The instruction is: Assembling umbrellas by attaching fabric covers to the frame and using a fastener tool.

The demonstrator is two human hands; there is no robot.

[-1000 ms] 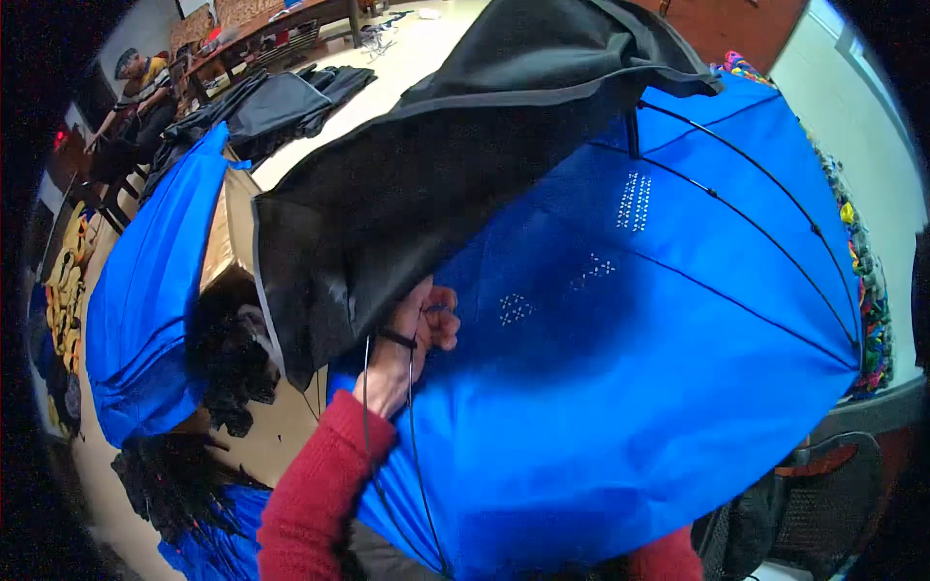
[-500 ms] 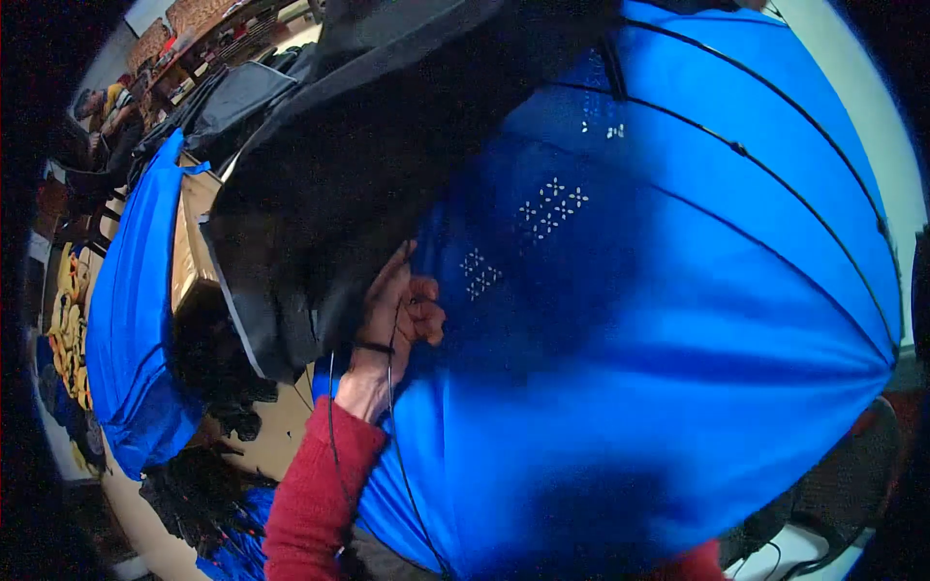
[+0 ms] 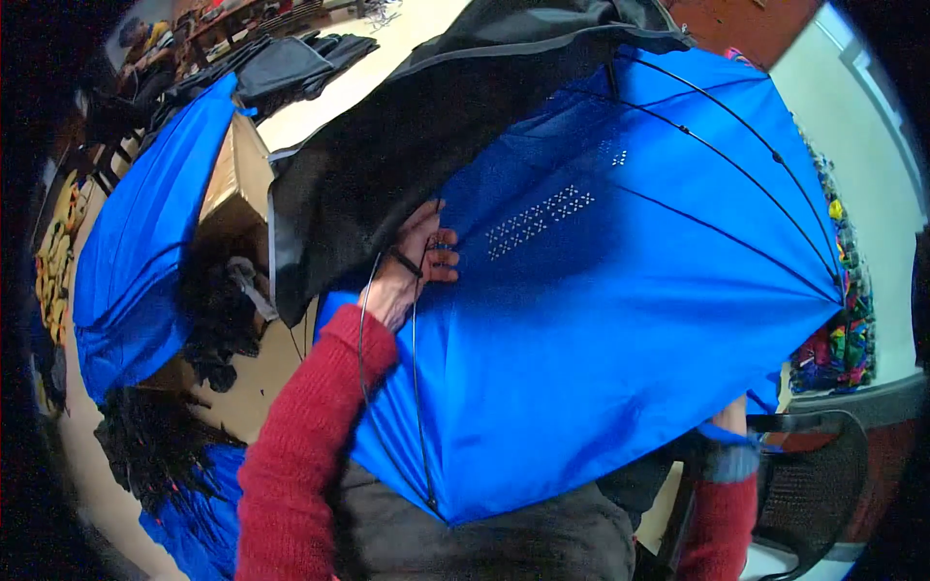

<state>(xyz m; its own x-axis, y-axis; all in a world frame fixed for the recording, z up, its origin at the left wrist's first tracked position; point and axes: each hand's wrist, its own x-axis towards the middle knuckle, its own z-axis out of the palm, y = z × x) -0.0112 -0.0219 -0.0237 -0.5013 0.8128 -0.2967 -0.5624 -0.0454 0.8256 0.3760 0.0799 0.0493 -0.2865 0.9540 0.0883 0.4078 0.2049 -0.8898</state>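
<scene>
A wide blue umbrella canopy (image 3: 620, 358) spreads in front of me, with thin black ribs (image 3: 712, 145) bowed across it. A row of small white dotted light marks lies on its shaded part. Black cloth (image 3: 387, 155) hangs over its left side. My left hand (image 3: 426, 254) is between the black cloth and the blue canopy, fingers stretched and somewhat apart, fingertips close to the cloth's edge. Two ribs with a dark joint pass over its wrist. My right hand (image 3: 733, 418) is at the canopy's lower right edge, beside a blue strap (image 3: 728, 436); its fingers are hidden behind the fabric.
A second blue canopy (image 3: 145, 242) stands at left beside a cardboard box (image 3: 237, 184). Black and blue fabric (image 3: 194, 484) lies lower left. A black chair (image 3: 819, 474) is at lower right. Folded dark pieces (image 3: 291, 73) and another person (image 3: 145, 53) are farther back.
The canopy's lower tip and right corner now sit higher in view. My left hand has moved slightly up and right, its fingers straighter. My right forearm and part of that hand have come into view.
</scene>
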